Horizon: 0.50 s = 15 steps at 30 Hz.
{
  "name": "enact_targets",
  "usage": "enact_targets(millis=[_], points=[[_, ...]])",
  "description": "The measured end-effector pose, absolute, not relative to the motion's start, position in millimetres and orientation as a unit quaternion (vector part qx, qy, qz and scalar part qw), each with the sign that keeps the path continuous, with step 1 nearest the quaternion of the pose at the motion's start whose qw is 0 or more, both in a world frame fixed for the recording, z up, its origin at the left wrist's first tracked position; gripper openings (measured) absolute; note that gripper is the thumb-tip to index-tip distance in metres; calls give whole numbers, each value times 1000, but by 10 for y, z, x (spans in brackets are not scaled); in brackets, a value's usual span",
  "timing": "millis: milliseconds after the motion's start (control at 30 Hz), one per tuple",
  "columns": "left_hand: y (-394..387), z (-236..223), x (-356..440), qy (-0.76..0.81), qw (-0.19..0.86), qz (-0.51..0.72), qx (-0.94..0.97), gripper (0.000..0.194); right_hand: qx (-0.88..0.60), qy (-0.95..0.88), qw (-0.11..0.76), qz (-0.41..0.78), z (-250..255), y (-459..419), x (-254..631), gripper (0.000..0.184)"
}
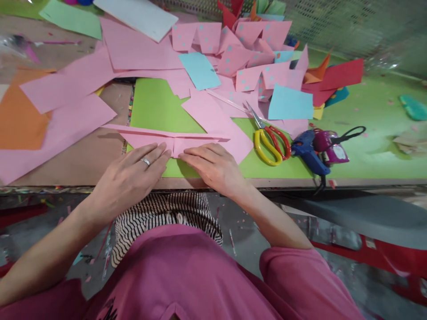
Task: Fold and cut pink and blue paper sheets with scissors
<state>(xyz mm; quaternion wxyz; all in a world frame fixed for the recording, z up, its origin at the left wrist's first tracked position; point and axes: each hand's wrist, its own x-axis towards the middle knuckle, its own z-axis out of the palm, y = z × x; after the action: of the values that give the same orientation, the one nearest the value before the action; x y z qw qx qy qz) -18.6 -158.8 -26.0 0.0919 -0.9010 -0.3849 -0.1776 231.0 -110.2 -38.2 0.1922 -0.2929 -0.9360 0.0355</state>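
A folded piece of pink paper (191, 145) lies near the table's front edge, with a crease down its middle and a raised strip along its far side. My left hand (133, 171) rests flat on the left part of this paper, fingers stretched out, a ring on one finger. On the right part lies my right hand (213, 168), its fingers also extended and pressing down. The fingertips of both hands come close to the middle crease. Beyond the right hand is another pink sheet (216, 115). Scissors (271, 138) with red and yellow handles lie to its right.
A blue glue gun (308, 151) and a purple object (330, 144) with a black loop sit at the right. Folded pink papers with blue dots (247, 55) pile up at the back. Blue sheets (290, 103), orange paper (25, 113) and a white slab (136, 15) lie around.
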Motion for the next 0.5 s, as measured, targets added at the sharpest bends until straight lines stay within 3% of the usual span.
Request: enact_targets(millis=[200,500], points=[[-1572,-280,-173,-421,30,-168,-891,39,-309,-931,189,43,-377,-1103,2294,30],[-1564,-265,-176,-397,104,-169,-896,39,-309,-929,202,38,-369,-1105,2290,29]])
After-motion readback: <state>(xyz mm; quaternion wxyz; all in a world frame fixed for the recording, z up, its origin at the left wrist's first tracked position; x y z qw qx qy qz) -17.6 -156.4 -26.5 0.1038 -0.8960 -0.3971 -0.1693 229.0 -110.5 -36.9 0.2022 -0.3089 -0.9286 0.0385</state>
